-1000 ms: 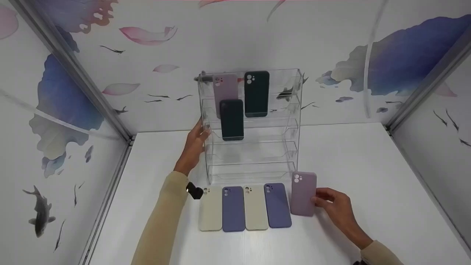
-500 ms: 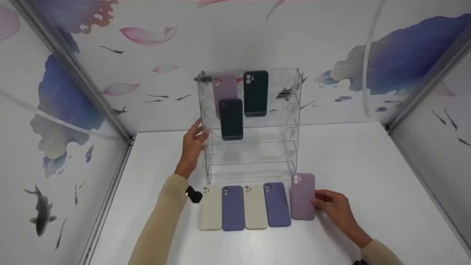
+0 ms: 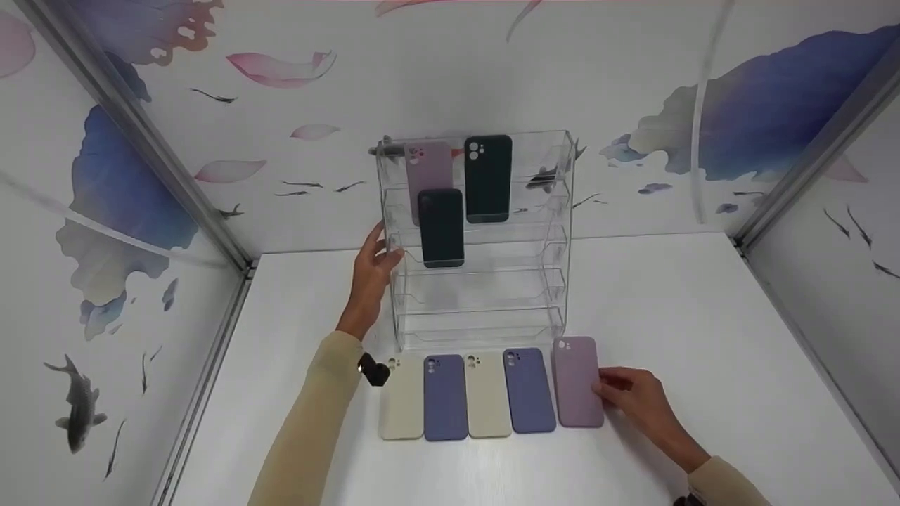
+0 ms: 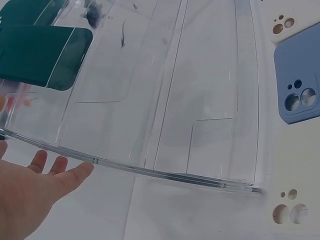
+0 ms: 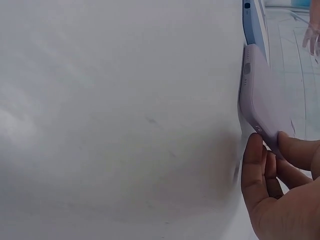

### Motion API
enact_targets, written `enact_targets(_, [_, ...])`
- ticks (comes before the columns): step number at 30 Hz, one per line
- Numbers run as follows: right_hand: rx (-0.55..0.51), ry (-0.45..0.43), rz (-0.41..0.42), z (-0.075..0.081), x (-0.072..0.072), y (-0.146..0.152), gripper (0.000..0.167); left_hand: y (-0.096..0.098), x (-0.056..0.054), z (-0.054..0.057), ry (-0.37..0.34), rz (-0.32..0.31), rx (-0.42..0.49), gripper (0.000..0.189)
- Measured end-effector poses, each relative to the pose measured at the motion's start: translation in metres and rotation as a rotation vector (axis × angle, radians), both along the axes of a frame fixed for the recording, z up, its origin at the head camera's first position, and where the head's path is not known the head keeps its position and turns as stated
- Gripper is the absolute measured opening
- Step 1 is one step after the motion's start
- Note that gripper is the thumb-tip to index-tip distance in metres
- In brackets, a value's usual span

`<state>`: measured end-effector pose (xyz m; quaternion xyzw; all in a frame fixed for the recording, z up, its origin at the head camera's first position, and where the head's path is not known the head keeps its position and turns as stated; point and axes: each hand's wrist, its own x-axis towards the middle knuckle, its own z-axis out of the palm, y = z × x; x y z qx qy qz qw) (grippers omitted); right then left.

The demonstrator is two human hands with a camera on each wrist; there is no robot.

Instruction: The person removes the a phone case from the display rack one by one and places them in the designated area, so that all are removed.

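Note:
A clear acrylic tiered rack [image 3: 485, 292] stands at the back of the table. My left hand [image 3: 368, 277] touches its left side with fingers extended; in the left wrist view, the fingertips [image 4: 82, 170] lie along the rack's edge. At the right end of the front row, my right hand [image 3: 643, 397] pinches a pinkish-purple phone case [image 3: 579, 383] by its right edge. That case [image 5: 267, 100] looks slightly tilted in the right wrist view, beside a blue-purple phone case [image 3: 531, 390].
Left of it lie a cream phone case [image 3: 489, 397], another blue-purple case [image 3: 446, 397] and another cream case [image 3: 402, 400]. In the rack's upper tiers stand a pink case [image 3: 429, 165], a dark green case [image 3: 489, 179] and another dark green case [image 3: 441, 228]. Printed walls enclose the table.
My right hand has brought the pinkish-purple case down towards me and lower, to the end of the row. My left hand has stayed at the rack's side.

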<state>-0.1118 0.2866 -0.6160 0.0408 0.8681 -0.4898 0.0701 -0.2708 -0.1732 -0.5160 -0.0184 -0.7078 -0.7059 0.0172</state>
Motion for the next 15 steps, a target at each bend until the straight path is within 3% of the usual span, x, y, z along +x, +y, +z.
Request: enact_targets(15, [-0.004,-0.006,0.026,0.0015,-0.0041,-0.0055,0.029,0.0043,-0.0026,-0.0004,0.025,0.014,-0.005,0.074])
